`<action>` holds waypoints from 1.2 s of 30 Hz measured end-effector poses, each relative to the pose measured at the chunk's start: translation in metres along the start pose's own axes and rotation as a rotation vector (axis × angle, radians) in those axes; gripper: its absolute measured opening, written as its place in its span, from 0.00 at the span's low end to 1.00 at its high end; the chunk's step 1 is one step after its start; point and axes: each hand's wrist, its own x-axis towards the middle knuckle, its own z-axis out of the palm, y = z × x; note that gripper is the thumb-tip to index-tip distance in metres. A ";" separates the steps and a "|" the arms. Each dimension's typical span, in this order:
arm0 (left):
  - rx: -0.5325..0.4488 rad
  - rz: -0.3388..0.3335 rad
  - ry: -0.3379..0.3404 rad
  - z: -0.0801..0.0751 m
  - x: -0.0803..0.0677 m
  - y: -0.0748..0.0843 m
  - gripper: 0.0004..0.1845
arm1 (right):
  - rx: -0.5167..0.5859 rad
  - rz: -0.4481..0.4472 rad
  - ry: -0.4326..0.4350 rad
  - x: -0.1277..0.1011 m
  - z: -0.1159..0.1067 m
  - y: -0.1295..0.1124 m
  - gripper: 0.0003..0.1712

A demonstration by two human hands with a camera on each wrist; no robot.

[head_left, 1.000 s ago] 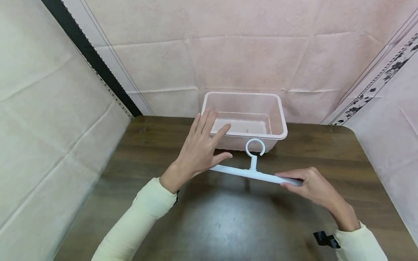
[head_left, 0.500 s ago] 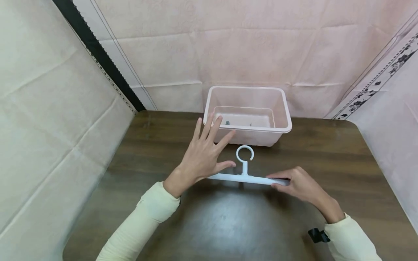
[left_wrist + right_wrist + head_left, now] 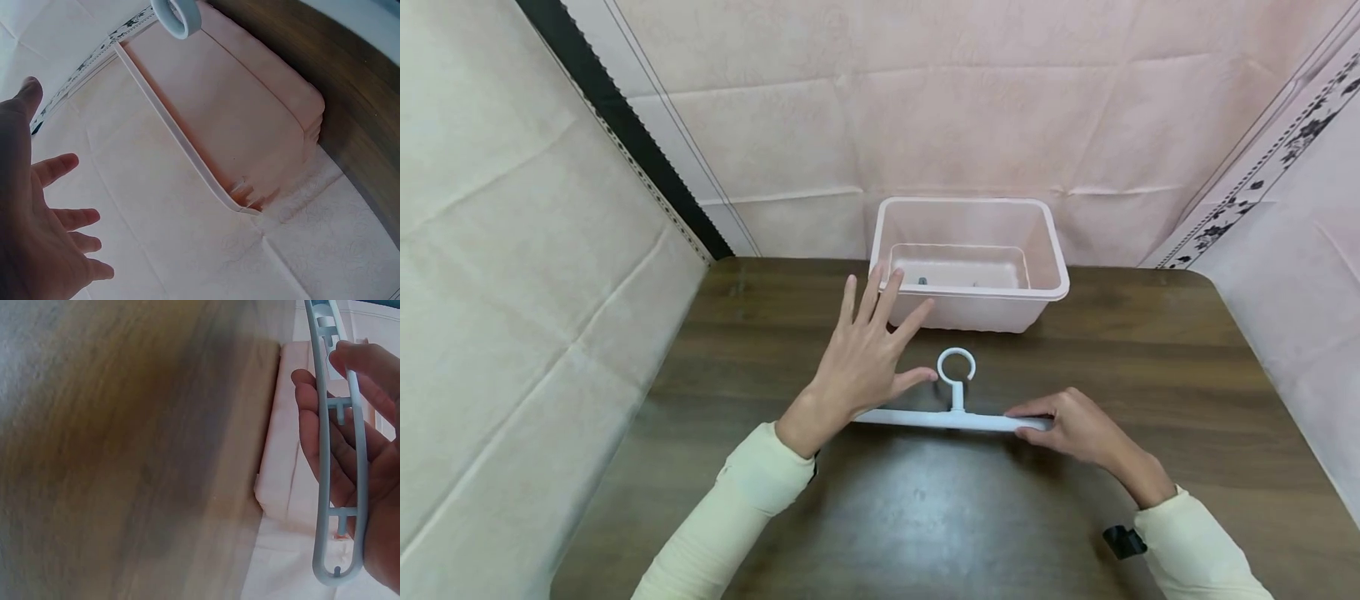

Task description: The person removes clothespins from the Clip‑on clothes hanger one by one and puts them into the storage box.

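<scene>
A pale blue plastic clothes hanger is held above the table, hook up, its bar level in the head view. My right hand pinches the bar's right end between thumb and fingers; the right wrist view shows the hanger's long slotted frame against that hand. My left hand has its fingers straight and spread over the hanger's left part, hiding that end. In the left wrist view the hook appears beyond the spread fingers; whether the left hand touches the hanger cannot be told.
A pale pink plastic bin stands at the back of the brown wooden table, against the cloth-covered wall. A small greyish item lies inside it. Cloth also hangs at the left and right sides.
The hanger has shifted left and nearer me, and its bar has turned from slanted to almost level. My right hand moved left with it; the left hand has stayed nearly in place, fingers spread.
</scene>
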 end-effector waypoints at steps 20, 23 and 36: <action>-0.018 -0.006 -0.035 0.011 0.006 -0.001 0.45 | -0.036 -0.039 -0.002 0.001 0.018 0.013 0.11; -0.026 -0.011 -0.050 0.012 0.007 -0.001 0.45 | -0.024 -0.012 -0.029 0.001 0.018 0.014 0.10; -0.011 -0.032 -0.117 0.015 0.009 -0.002 0.44 | -0.096 0.053 -0.104 0.008 0.022 0.015 0.06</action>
